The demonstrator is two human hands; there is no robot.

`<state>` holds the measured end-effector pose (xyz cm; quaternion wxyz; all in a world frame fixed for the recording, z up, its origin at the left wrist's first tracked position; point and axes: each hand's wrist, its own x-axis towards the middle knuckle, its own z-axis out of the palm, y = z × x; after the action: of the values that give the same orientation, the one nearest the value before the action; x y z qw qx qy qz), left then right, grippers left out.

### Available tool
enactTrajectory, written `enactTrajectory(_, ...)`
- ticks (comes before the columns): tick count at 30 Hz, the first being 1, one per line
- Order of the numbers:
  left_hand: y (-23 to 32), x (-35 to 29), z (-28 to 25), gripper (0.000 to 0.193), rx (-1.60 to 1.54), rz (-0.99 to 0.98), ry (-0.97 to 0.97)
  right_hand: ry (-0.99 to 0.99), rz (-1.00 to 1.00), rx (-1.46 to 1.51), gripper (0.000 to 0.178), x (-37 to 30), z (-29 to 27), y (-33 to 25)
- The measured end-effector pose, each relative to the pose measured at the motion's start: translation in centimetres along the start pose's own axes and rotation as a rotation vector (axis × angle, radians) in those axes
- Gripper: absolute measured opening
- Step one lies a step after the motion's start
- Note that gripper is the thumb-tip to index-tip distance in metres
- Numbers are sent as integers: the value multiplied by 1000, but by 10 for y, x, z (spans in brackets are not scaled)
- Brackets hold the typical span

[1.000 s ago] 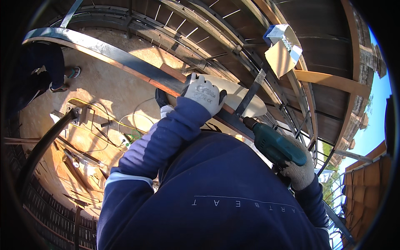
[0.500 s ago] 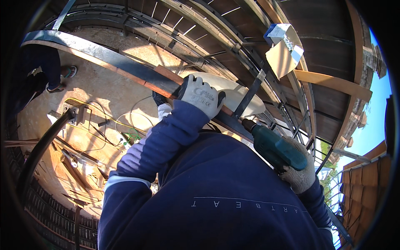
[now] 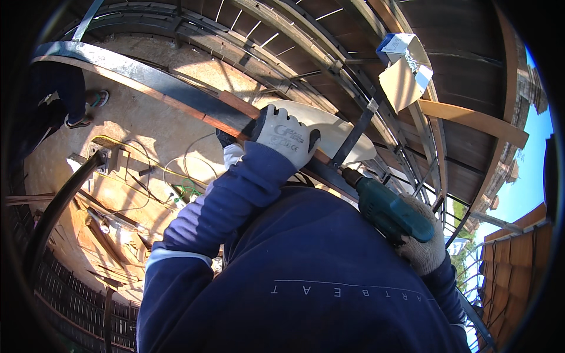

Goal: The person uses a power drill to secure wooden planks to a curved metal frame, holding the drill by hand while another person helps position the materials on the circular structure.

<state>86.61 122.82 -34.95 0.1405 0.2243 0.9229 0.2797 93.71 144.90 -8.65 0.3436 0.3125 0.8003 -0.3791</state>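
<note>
My left hand (image 3: pixel 283 136), in a white and grey work glove, is closed over a long dark beam (image 3: pixel 218 112) that has a reddish wooden strip along its side. The beam slopes from the upper left down past my chest. A green power drill (image 3: pixel 385 207) is in my gloved right hand (image 3: pixel 426 235), its chuck end close to the beam beside a dark upright bar (image 3: pixel 355 135). Whether the drill's tip touches the beam is hidden. Behind my left hand lies a pale oval surface (image 3: pixel 329 126).
An open cardboard box (image 3: pixel 400 88) of small metal pieces sits on the roof framing. A light wooden strip (image 3: pixel 471 120) spans the right side. At the left stands another person (image 3: pixel 65 94). Cables (image 3: pixel 188 188) and wood scraps (image 3: pixel 112 241) lie below; a dark curved rail (image 3: pixel 65 200) rises there.
Almost nothing differs: the view has shifted very slightly. Both hands and the drill keep their places against the beam.
</note>
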Motion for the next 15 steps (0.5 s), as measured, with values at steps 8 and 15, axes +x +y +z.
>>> enactTrajectory(8,0,0,1,49,36,10,14,-145,-122,-133,99,1,2,1)
enactTrajectory(15,-1,1,0,49,11,0,-5,-258,-107,-66,105,7,11,3)
